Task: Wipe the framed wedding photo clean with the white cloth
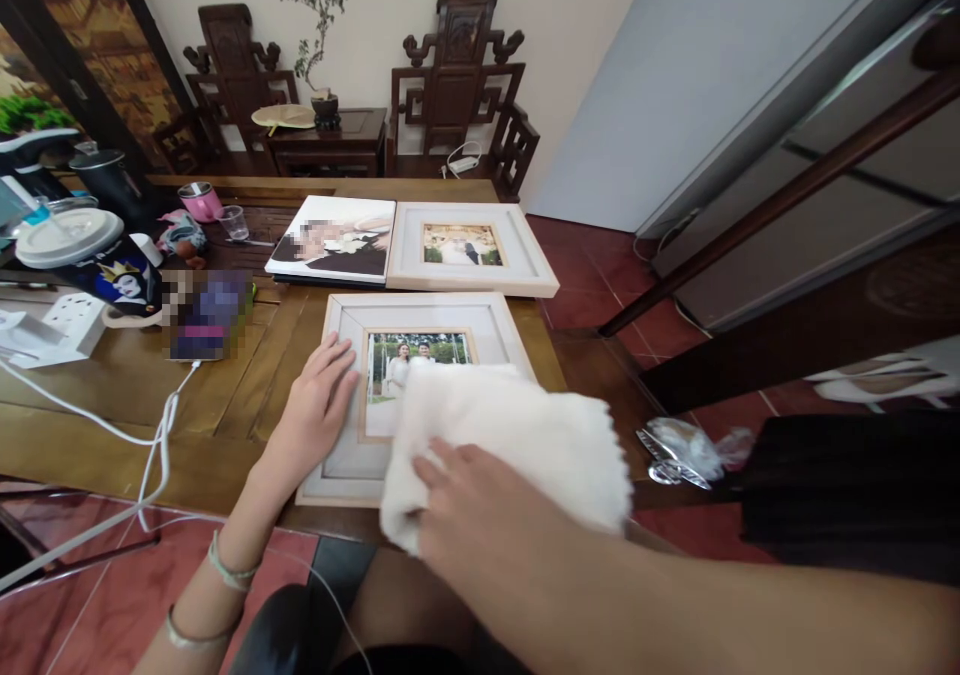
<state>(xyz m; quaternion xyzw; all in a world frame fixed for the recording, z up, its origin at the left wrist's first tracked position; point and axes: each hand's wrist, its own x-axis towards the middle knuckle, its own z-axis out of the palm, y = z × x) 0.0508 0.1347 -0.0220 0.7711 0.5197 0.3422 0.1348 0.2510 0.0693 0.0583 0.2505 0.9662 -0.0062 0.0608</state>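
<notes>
A pale wooden picture frame [341, 477] lies flat near the table's front edge, with a photo [386, 405] of two people in white inside its wide light mat. My left hand [319, 400] rests on the frame's left side, fingers stretched out and holding nothing. Over the frame's right part spreads a folded white cloth [517, 420], hiding that side and some of the photo. My right hand [487, 515] grips the cloth and presses it on the frame; its fingertips are partly sunk in the fabric.
Behind lie a second frame [517, 255] and a photo album [337, 240]. On the left of the wooden table [270, 355] are a phone [214, 320] with a white cable, a lidded cup [112, 275], a power strip [75, 325] and a pink mug [200, 202].
</notes>
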